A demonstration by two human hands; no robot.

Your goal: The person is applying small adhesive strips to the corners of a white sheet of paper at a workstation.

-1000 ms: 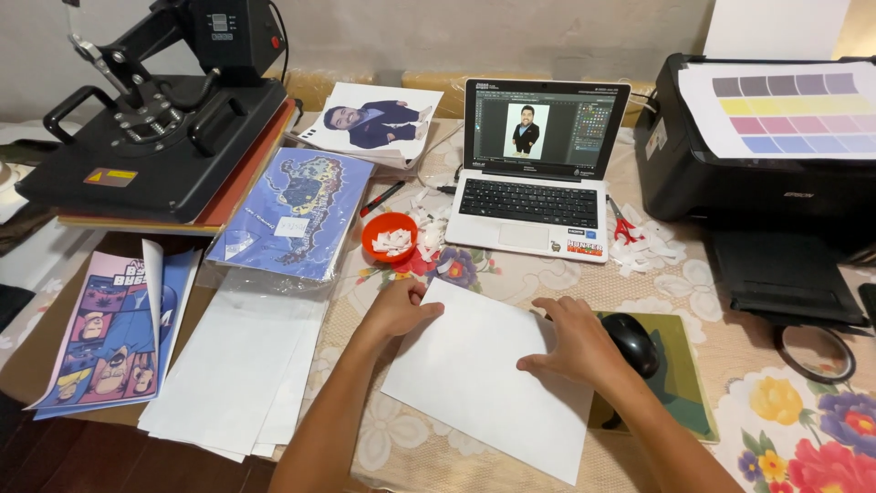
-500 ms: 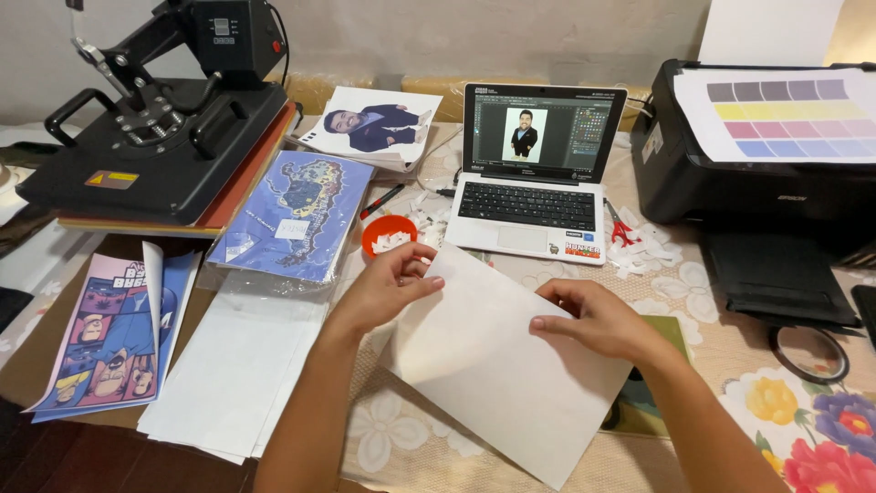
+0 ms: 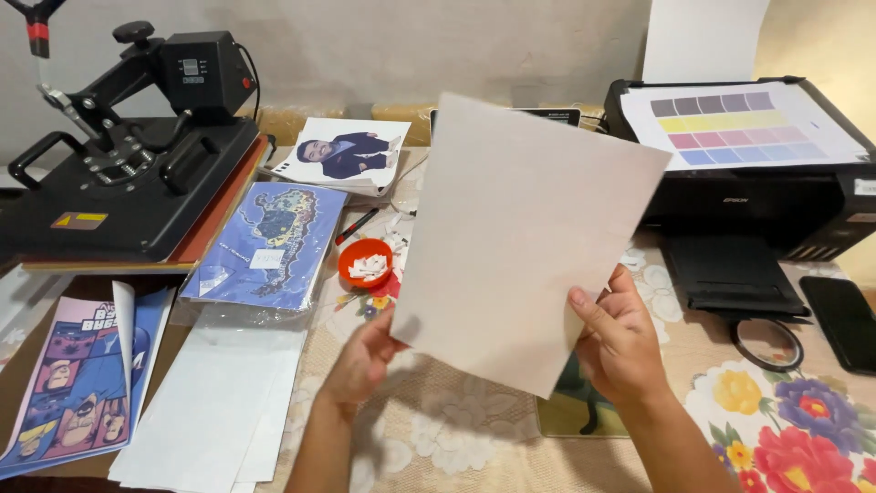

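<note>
The right hand point(image 3: 620, 351) has its grip closed on the lower right edge of a blank sheet of paper point(image 3: 520, 237), thumb lying across the face of the sheet and the other fingers hidden behind it. The left hand point(image 3: 365, 356) pinches the sheet's lower left corner, its grip likewise closed on the paper. Between the two hands the sheet is lifted off the surface point(image 3: 438, 438) and tilted, its top corner leaning to the left, and it hides most of the laptop point(image 3: 547, 114) behind it.

Just under the right grip lies a dark mat point(image 3: 570, 411) on the flowered cloth. Close beyond the left grip sits a small orange bowl point(image 3: 365, 263) with white bits in it, and a red pen point(image 3: 356, 226) lies just past that. Further left of the left grip lie a blue map print point(image 3: 265, 242), a stack of white sheets point(image 3: 210, 411) and a cartoon print point(image 3: 68, 393). A photo print of a person point(image 3: 342, 155) rests beyond the bowl. A black heat press point(image 3: 137, 173) stands far to the left. To the right of the right grip stands a black printer point(image 3: 757, 183) carrying a colour test page point(image 3: 739, 123), with a dark phone point(image 3: 844, 319) at the edge.
</note>
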